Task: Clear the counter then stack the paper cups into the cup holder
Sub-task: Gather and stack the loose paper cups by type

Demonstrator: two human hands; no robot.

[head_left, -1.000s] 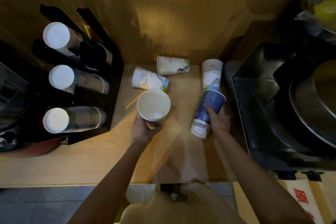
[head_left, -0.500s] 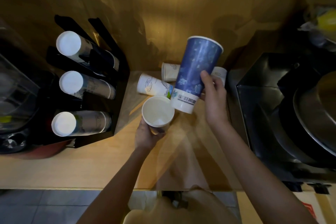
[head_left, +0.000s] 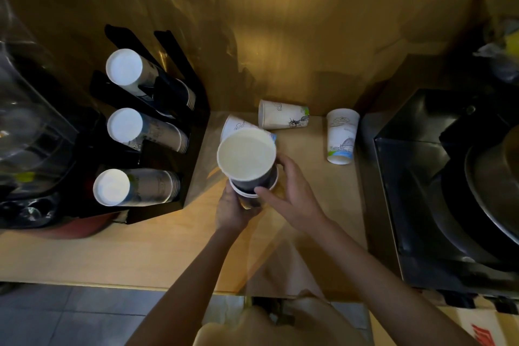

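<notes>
The blue cup [head_left: 247, 159] sits nested mouth-up inside a white-rimmed cup [head_left: 254, 189], its open top facing the camera, and the pair is held above the wooden table [head_left: 157, 247] near its middle. The left hand [head_left: 234, 209] wraps the lower cup from beneath, its grip closed around the cup's body, while the right hand [head_left: 292, 194] grasps the side of the blue cup, thumb in front and fingers curled around the far side. Just behind the held pair, partly hidden by it, a white printed cup [head_left: 234, 125] lies on its side on the table. Farther back, close to the golden wall [head_left: 280, 36], another white cup [head_left: 283, 118] lies on its side with its mouth to the left. To the right, well apart from the hands, a tall white cup [head_left: 341, 136] lies with its base toward the wall and its mouth toward the camera, just beside a black machine [head_left: 421, 177]. On the left stands a black cup holder [head_left: 193, 126] with three slanted stacks of cups: top [head_left: 140, 76], middle [head_left: 140, 129] and bottom [head_left: 126, 187], their white bases showing.
</notes>
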